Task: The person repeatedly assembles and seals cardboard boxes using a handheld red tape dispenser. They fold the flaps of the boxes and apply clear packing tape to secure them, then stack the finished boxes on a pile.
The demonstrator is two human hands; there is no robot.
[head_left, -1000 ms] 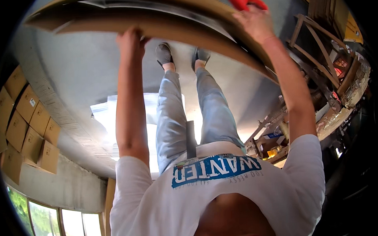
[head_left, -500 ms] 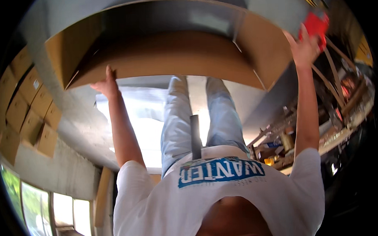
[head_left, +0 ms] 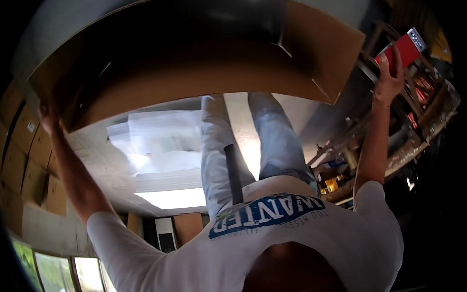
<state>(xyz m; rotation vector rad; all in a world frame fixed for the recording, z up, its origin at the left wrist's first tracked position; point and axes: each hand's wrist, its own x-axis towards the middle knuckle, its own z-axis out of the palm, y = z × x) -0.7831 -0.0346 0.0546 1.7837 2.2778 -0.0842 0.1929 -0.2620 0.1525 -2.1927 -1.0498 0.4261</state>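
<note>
A large open cardboard box (head_left: 205,77) spans the upper part of the head view, its dark inside facing me. At the box's left corner is my left hand (head_left: 48,117), closed on the cardboard edge; its fingers are partly hidden in shadow. My right hand (head_left: 389,80) is raised to the right of the box, apart from it. Between its thumb and fingers it grips a red block-like object (head_left: 406,50) with a grey, patterned end. The kind of this object cannot be made out.
Stacked cardboard boxes (head_left: 24,130) line the left side. White sheets (head_left: 163,130) lie in a pile on the floor beside my legs. At right, a cluttered wooden shelf (head_left: 399,166) holds tools and loose items. Windows (head_left: 55,276) are at the lower left.
My left hand has moved left, from the near panel to the box's left corner. The box has shifted and tilted. My right hand has moved away from the box's right side with the red object.
</note>
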